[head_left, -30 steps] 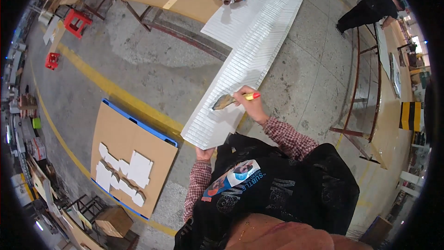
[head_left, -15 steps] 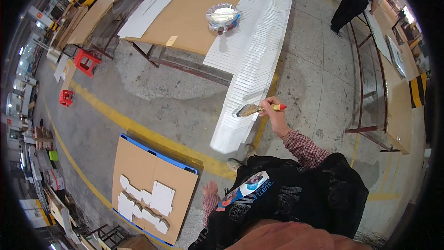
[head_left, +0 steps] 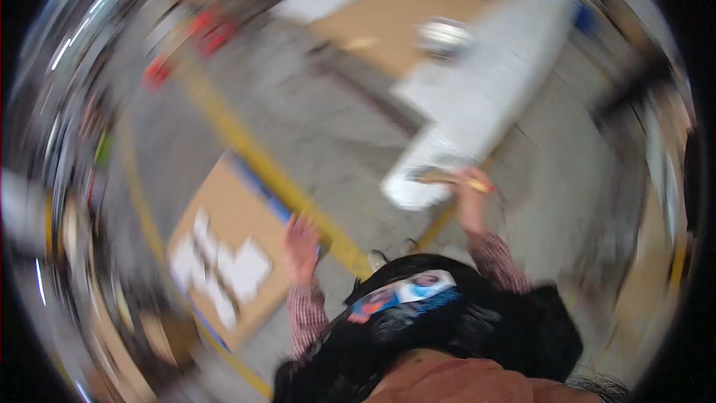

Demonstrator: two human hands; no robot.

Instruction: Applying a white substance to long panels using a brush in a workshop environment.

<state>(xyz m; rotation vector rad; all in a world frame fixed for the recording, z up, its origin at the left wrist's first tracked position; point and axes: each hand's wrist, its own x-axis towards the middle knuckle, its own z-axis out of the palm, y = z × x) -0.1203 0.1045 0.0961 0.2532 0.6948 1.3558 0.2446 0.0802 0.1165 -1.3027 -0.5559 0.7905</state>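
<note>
My right hand (head_left: 470,198) is closed around the handle of a paintbrush (head_left: 436,176). Its bristles point left, over the near end of a long white strip (head_left: 415,188) that hangs past the table edge; blur hides whether they touch it. My left hand (head_left: 301,246) is raised in front of me, fingers stretched and holding nothing. It is nearest to the edge of a brown board (head_left: 227,186) with a blue border, low on the left. White cut-out pieces (head_left: 245,269) lie on that board. A bowl with white contents (head_left: 442,36) sits on the white sheets farther up.
The brown-topped table (head_left: 380,22) carries the white strip and sheets. Red stools (head_left: 212,32) stand at the far left. Yellow lines (head_left: 216,112) cross the grey floor. At the right, a dark-clothed person (head_left: 641,86) is heavily blurred beside another table.
My view has swung to the left, blurring the picture. My left hand has come up and forward toward the brown board. My right hand still holds the paintbrush near the strip's end.
</note>
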